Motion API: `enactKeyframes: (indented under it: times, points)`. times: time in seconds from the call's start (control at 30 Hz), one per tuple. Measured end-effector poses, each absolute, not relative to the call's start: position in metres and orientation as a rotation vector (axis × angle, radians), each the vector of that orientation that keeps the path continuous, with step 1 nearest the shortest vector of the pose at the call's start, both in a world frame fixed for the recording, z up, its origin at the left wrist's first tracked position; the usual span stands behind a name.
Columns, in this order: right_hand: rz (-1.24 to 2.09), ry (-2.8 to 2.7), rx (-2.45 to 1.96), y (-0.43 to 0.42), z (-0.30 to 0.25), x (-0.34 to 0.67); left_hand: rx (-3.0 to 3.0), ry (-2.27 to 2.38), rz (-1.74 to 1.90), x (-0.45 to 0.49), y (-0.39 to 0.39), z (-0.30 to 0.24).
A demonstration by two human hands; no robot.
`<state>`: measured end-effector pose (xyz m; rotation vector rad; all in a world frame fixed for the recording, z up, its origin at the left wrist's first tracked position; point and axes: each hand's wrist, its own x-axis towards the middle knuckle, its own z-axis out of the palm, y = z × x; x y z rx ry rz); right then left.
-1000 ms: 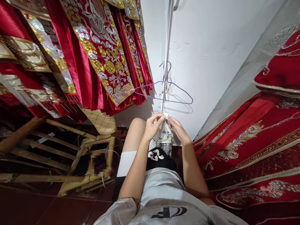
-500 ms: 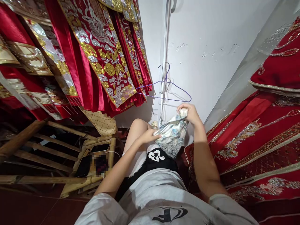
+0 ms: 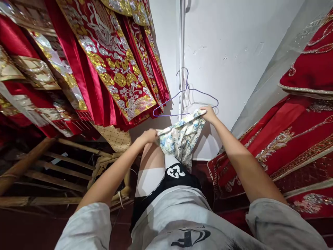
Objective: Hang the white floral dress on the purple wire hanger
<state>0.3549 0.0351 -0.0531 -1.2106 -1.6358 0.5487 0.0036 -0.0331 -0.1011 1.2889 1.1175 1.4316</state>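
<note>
A white garment with a blue and yellow floral print [image 3: 179, 135] is stretched between my hands, its upper edge pulled nearly straight and the rest hanging in folds over my lap. My left hand [image 3: 150, 136] grips the left end of that edge, fingers closed. At the higher right end, my right hand [image 3: 208, 114] pinches the cloth. Just behind and above the garment hangs a purple wire hanger [image 3: 187, 89] by the wall; the cloth's top edge overlaps part of its lower bar. Which garment it is, I cannot tell.
Red embroidered gowns [image 3: 125, 69] with gold and silver work hang at the left. More red beaded garments [image 3: 293, 139] hang at the right. A bamboo chair [image 3: 70, 163] stands low on the left. A metal pole [image 3: 181, 52] runs along the white wall [image 3: 229, 41].
My hands have moved apart, left hand leftward and up, right hand slightly up. The bunched cloth is now spread between them. The hanger appears slightly turned and shifted.
</note>
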Motion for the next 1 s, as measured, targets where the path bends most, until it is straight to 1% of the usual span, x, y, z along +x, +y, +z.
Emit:
enactKeyframes:
  times: [0.07,0.17,0.23,0.33,0.47,0.53,0.6,0.7,0.73,0.77,0.83,0.9,0.93,1.0]
  points:
    - [0.441,-1.68,-1.222,0.03,-0.047,0.373,1.481,1.193,1.346,0.001,-0.024,-0.083]
    - [0.267,-1.712,-1.244,0.024,-0.041,0.386,2.123,1.281,1.16,-0.001,-0.016,-0.05]
    - [0.256,-1.735,-1.24,0.019,-0.04,0.385,2.423,1.252,1.092,0.001,-0.016,-0.029]
    - [0.351,-1.802,-1.204,0.007,-0.043,0.369,2.605,1.185,1.083,0.013,-0.017,-0.002]
    - [0.587,-1.829,-1.085,-0.013,-0.046,0.342,2.567,1.244,1.187,0.033,-0.009,0.018]
    - [0.648,-1.78,-1.022,-0.021,-0.043,0.34,2.509,1.286,1.269,0.038,0.0,0.021]
    - [0.543,-1.664,-1.011,-0.024,-0.038,0.35,2.484,1.323,1.304,0.039,0.008,0.022]
    - [0.282,-1.454,-1.073,-0.02,-0.027,0.38,2.461,1.417,1.308,0.035,0.019,0.024]
    - [0.273,-1.426,-1.102,-0.016,-0.023,0.391,2.452,1.448,1.31,0.033,0.021,0.026]
    - [0.324,-1.431,-1.134,-0.012,-0.02,0.401,2.449,1.468,1.316,0.031,0.024,0.027]
    - [0.555,-1.503,-1.174,-0.006,-0.015,0.415,2.433,1.495,1.369,0.026,0.03,0.03]
    - [0.773,-1.562,-1.108,-0.002,-0.012,0.418,2.354,1.55,1.455,0.021,0.035,0.029]
    - [0.79,-1.571,-1.044,-0.001,-0.012,0.414,2.285,1.592,1.474,0.018,0.037,0.027]
    - [0.651,-1.562,-0.926,0.0,-0.015,0.4,2.157,1.662,1.375,0.016,0.039,0.022]
